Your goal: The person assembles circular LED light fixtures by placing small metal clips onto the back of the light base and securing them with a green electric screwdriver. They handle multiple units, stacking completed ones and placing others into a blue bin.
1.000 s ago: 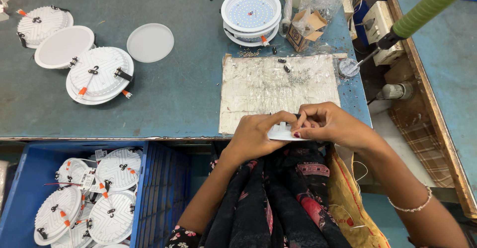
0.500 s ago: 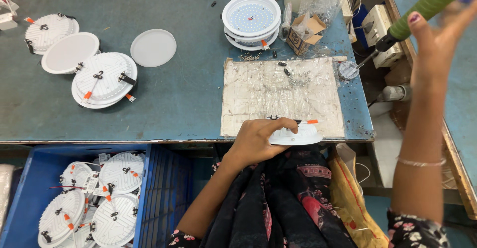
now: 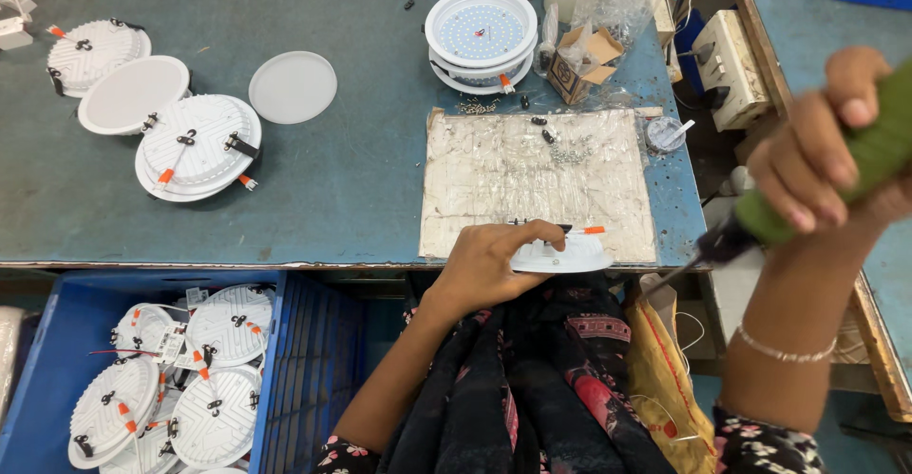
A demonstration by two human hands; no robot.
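Left hand (image 3: 489, 265) pressing round white downlight (image 3: 562, 255) onto worn mat (image 3: 532, 175) at bench (image 3: 332, 180) front edge, right hand (image 3: 826, 151) raised at right, fingers closed around green-handled screwdriver (image 3: 807, 199), tip pointing down-left

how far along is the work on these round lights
Done, by the look of it: round lights with clips stacked on the table, more in the blue crate. In hand: left hand steadies a light at the table edge; right hand grips a green-handled screwdriver. Left: open lights showing their insides.
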